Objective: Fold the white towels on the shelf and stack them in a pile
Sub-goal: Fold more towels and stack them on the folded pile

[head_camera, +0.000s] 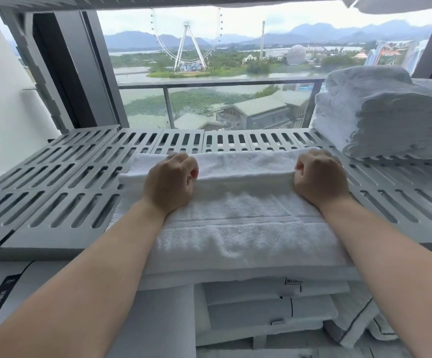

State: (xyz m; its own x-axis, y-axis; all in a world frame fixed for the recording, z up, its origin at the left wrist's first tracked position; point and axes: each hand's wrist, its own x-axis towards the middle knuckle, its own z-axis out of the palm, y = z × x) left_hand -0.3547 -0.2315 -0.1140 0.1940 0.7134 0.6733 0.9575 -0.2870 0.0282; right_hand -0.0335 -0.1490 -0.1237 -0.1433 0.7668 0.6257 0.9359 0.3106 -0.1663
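Note:
A white towel lies spread across the grey slatted shelf, its near part hanging over the front edge. A fold of it is raised across the middle. My left hand pinches that fold at its left end, fingers curled. At the fold's right end my right hand grips it the same way. A pile of folded white towels stands at the back right of the shelf.
Below the shelf's front edge lie folded white linens with dark trim and a label. Behind the shelf is a window with a balcony rail. Another shelf runs overhead. The shelf's left half is bare slats.

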